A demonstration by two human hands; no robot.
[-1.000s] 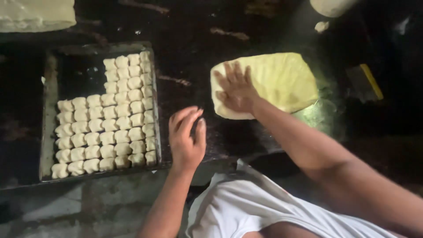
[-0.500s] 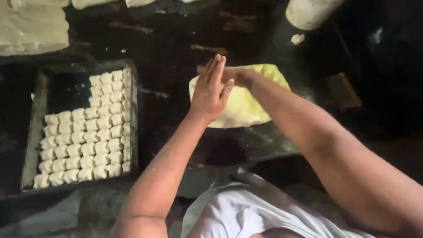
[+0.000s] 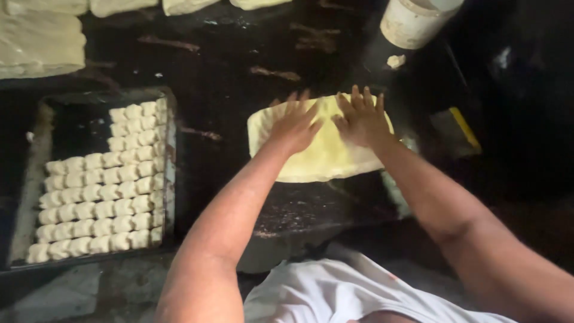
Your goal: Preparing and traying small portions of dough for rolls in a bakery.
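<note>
Both hands have come down since a moment ago: my left hand (image 3: pixel 296 125) and right hand (image 3: pixel 362 119) lie spread flat on the dough sheet (image 3: pixel 323 157); uneven pressing could tear it.

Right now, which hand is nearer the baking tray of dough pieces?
Left. The left hand presses the flat dough sheet on the side toward the tray; the right hand rests farther from it.
</note>
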